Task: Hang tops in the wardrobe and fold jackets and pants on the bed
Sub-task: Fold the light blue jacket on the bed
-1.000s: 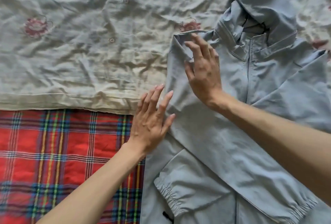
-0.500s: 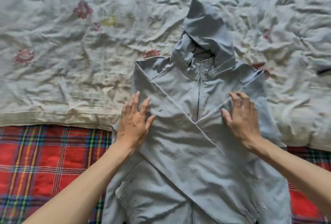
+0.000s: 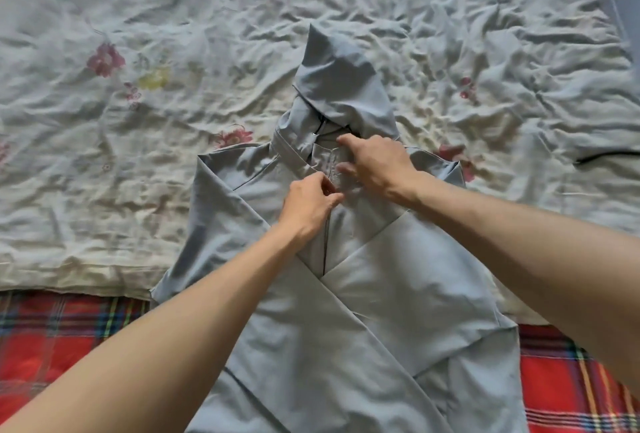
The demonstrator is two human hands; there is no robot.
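A light blue hooded jacket (image 3: 398, 297) lies front-up on the bed, its hood (image 3: 339, 82) pointing away from me and both sleeves folded across the chest in an X. My left hand (image 3: 308, 207) pinches the fabric beside the zip just below the collar. My right hand (image 3: 377, 162) rests at the collar, thumb and fingers on the top of the zip placket.
A crumpled pale floral sheet (image 3: 173, 121) covers the far part of the bed. A red plaid blanket (image 3: 52, 335) shows along the near edge on both sides of the jacket. A dark cord (image 3: 606, 157) lies on the sheet at the right.
Both hands left the folded sleeves and came together at the jacket's collar and zip. The view shifted so the jacket sits more in the centre.
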